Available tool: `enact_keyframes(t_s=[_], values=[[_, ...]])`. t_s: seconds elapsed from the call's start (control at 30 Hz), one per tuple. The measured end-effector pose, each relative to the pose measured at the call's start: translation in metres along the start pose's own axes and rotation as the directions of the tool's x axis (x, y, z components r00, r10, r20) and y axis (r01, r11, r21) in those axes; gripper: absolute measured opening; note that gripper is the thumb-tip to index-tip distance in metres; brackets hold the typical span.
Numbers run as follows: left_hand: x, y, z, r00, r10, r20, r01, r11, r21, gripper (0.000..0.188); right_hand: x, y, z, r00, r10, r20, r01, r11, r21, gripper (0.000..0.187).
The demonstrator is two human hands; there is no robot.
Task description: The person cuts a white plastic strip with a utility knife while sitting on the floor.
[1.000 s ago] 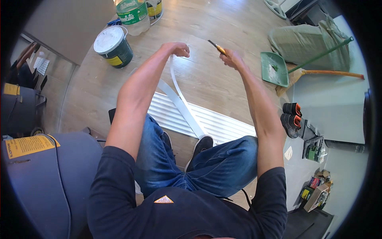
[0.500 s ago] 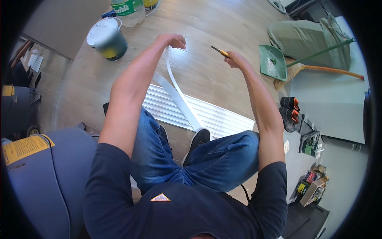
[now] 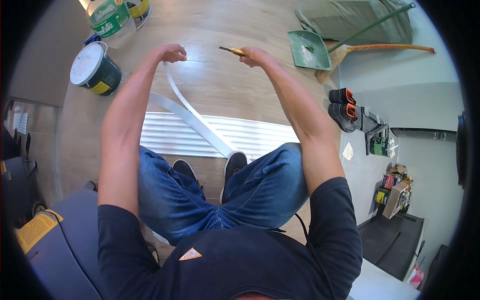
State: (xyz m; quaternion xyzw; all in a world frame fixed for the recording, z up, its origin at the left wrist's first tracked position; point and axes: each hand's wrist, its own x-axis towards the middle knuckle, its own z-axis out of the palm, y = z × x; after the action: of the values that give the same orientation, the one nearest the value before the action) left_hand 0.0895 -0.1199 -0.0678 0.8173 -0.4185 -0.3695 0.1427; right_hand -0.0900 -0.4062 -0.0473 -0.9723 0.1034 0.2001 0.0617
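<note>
Well, grey casing [image 3: 75, 245]: it stands at the floor's [image 3: 220, 92] near left corner, a yellow label [image 3: 40, 230] and a dark cord [image 3: 75, 262] on it.
Dark lidded bucket [image 3: 107, 72]: upright, toward the floor's left edge.
Clear bottle [image 3: 120, 37]: behind the bucket, with a green band, toward the far left corner.
Left hand [image 3: 174, 53]: beyond the knees, fingers curled in; whether they pinch anything is hidden from me.
Narrow white strip [image 3: 176, 89]: curves up from the wide one, its top end vanishing under the left wrist.
Wide white strip [image 3: 197, 124]: slants across the panel, its near end by the toe of the black shoe [image 3: 236, 162].
White ribbed panel [image 3: 255, 132]: flat on the floor, its near edge just beyond the shoes.
Yellow-and-black cutter [image 3: 233, 51]: held by its handle, dark end aimed left, apart from the left hand.
Right hand [image 3: 253, 56]: wrapped snugly around the cutter.
Green dustpan [image 3: 307, 52]: toward the floor's right edge, broom [image 3: 332, 62] just beside it.
Dark boots [image 3: 343, 111]: nearer, along that same edge.
Greenish sack [image 3: 345, 22]: slumped at the far right corner.
</note>
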Motion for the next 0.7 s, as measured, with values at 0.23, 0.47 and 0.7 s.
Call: enact_keyframes(t_s=[0.23, 0.47, 0.7], values=[[-0.009, 0.013, -0.003, 1.0, -0.008, -0.001, 0.008, 1.0, 0.022, 0.044, -0.007, -0.008, -0.007, 0.998, 0.058, 0.022, -0.057, 0.998, -0.016, 0.027], [-0.006, 0.003, -0.001, 1.0, -0.018, 0.011, 0.018, 1.0, 0.015, 0.043, -0.005, -0.009, -0.006, 0.997, 0.067, 0.024, -0.067, 0.998, 0.012, 0.024], [-0.004, 0.003, 0.0, 1.0, -0.016, 0.001, 0.016, 1.0, -0.003, 0.037, -0.003, -0.008, -0.006, 0.995, 0.091, 0.05, -0.093, 0.995, 0.044, 0.023]])
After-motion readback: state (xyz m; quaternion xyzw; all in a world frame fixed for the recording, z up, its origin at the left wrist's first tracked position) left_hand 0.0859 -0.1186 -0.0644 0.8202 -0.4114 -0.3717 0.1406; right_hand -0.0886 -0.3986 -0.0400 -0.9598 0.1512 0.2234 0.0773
